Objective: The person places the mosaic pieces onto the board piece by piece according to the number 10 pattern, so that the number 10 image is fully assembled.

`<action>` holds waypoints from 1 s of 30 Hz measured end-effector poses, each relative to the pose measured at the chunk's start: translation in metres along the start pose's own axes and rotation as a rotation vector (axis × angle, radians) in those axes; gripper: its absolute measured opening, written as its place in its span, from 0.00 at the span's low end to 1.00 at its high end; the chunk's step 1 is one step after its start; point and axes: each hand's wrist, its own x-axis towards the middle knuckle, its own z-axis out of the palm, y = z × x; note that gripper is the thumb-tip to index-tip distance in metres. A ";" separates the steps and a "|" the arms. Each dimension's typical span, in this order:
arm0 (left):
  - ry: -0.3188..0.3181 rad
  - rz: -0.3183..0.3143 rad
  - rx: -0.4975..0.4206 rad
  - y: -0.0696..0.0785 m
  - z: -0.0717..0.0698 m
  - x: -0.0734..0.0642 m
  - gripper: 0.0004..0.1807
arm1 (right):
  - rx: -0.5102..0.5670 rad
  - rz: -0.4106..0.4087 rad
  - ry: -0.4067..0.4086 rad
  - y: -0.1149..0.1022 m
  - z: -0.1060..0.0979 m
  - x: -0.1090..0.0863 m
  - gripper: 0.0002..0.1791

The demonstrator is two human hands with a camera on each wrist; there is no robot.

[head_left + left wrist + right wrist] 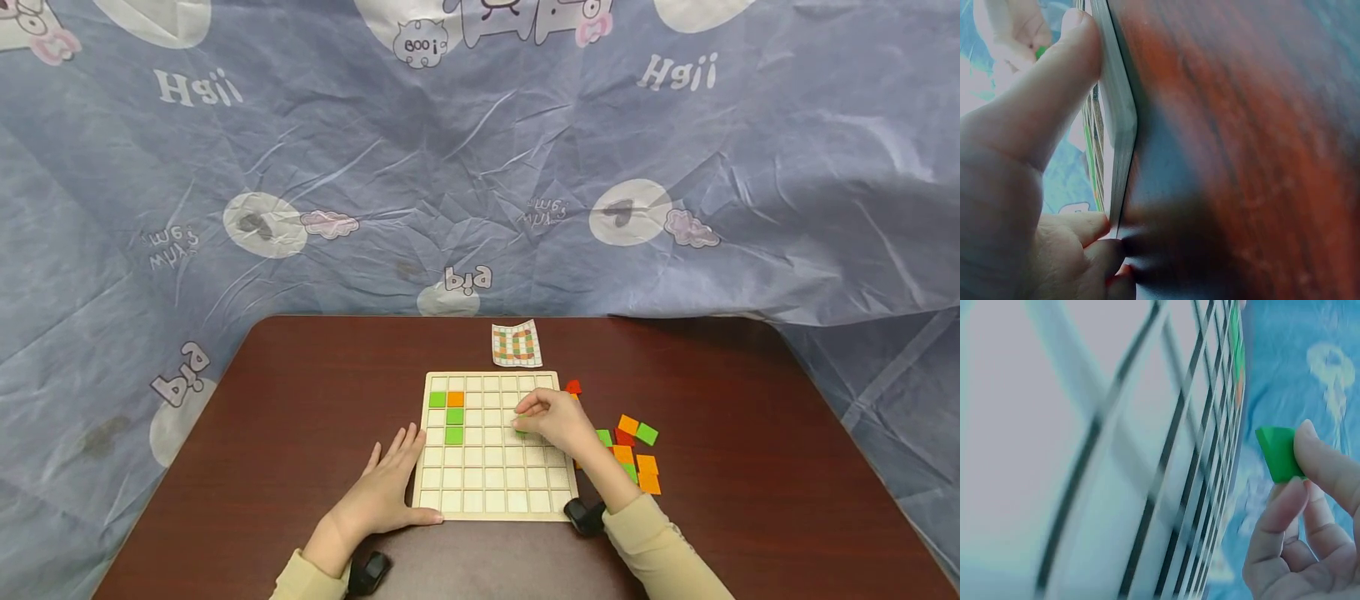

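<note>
A pale wooden grid board [495, 479] lies on the table. Green tiles and an orange tile [455, 399] sit in cells at its upper left. My left hand [386, 492] rests along the board's left side, fingers spread and thumb at the near-left corner; in the left wrist view the thumb [1060, 87] lies against the board's edge. Over the right part of the board, my right hand [553, 419] pinches a small green tile [1280, 453] between thumb and fingertips. In the right wrist view this tile is held tilted, apart from the grid.
Orange, green and red tiles [648, 483] lie loosely right of the board, partly under the right forearm. A red piece [573, 387] is by the board's upper right corner. Behind the board lies a patterned paper card [516, 358]. A blue printed cloth [480, 167] hangs behind the table.
</note>
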 end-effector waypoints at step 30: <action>-0.001 -0.003 0.008 -0.001 0.002 0.001 0.65 | -0.346 -0.299 -0.153 -0.040 0.081 -0.006 0.02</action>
